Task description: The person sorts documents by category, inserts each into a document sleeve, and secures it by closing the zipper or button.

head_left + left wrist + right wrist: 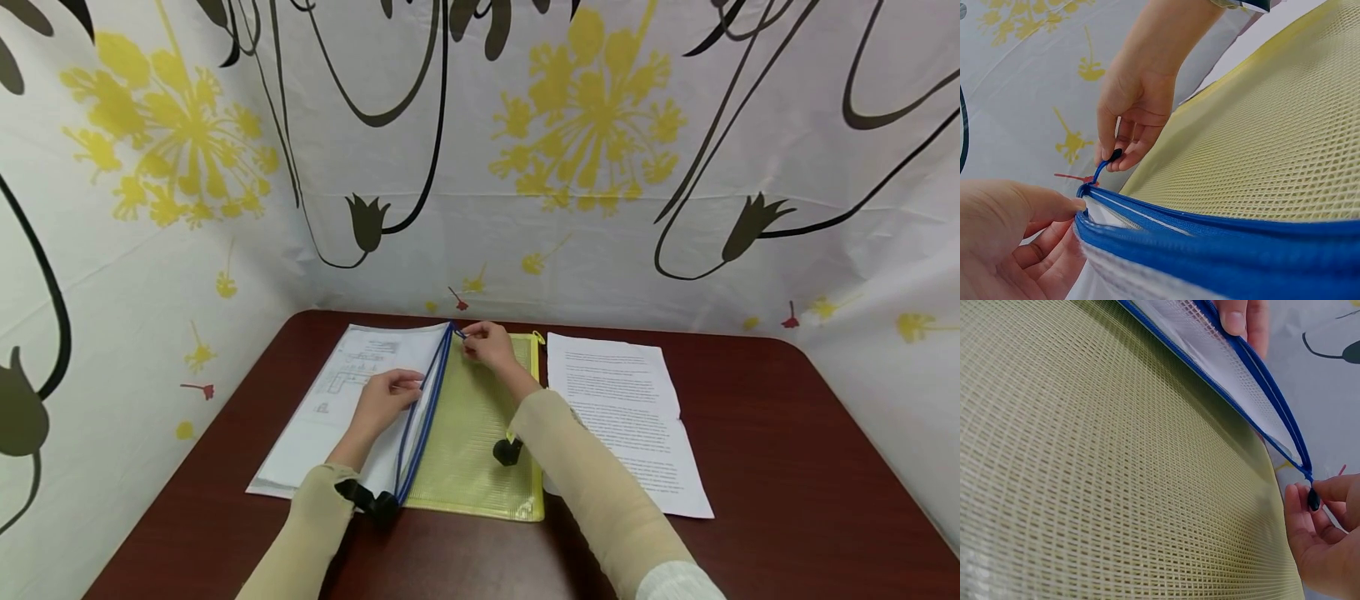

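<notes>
Your right hand (491, 343), near the middle of the head view, has thumb and fingers pinched together on the small dark zip pull (1314, 499) at the far end of the blue zip (1254, 250). Your left hand (384, 402), lower and further left in the frame, pinches an edge of that zip between thumb and fingers, and the two blue edges stand apart. The zip belongs to the white mesh pouch (300, 442), left of centre, with print showing on its face. Just beside it, at centre, lies a yellow mesh pouch (468, 417), partly beneath your right arm. Right of that lie printed sheets (622, 417). Everything is on a dark red-brown table (787, 450), and a flowered cloth (465, 150) fills the upper frame
</notes>
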Tool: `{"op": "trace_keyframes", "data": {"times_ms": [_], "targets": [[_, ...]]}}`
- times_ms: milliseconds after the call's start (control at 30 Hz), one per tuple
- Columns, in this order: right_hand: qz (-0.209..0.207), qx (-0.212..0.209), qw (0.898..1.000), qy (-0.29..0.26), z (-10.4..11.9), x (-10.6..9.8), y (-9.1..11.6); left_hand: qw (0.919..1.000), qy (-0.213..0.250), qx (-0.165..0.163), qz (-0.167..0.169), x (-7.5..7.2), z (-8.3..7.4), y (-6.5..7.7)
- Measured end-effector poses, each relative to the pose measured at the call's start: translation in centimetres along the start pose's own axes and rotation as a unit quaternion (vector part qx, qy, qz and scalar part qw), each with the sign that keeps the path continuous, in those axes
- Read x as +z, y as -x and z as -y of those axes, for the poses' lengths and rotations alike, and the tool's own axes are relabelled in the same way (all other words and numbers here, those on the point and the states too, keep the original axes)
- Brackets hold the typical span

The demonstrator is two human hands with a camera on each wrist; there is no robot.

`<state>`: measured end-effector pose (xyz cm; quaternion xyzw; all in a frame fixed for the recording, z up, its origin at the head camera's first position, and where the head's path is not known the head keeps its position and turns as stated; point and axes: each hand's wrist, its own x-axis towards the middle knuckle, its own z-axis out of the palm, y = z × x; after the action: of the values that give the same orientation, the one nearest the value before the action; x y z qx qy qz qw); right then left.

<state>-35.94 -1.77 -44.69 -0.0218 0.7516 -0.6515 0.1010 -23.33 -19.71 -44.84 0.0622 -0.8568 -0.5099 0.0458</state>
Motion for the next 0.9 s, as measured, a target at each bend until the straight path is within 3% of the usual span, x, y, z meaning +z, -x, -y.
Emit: {"op": "trace_keyframes", "data": {"times_ms": [900], "targets": [[0.004,0.022,1.0,-0.006,-0.9,-0.3,0.2,0.9989,-0.047,-0.001,0.004,1.8,0.5,-0.3]]}}
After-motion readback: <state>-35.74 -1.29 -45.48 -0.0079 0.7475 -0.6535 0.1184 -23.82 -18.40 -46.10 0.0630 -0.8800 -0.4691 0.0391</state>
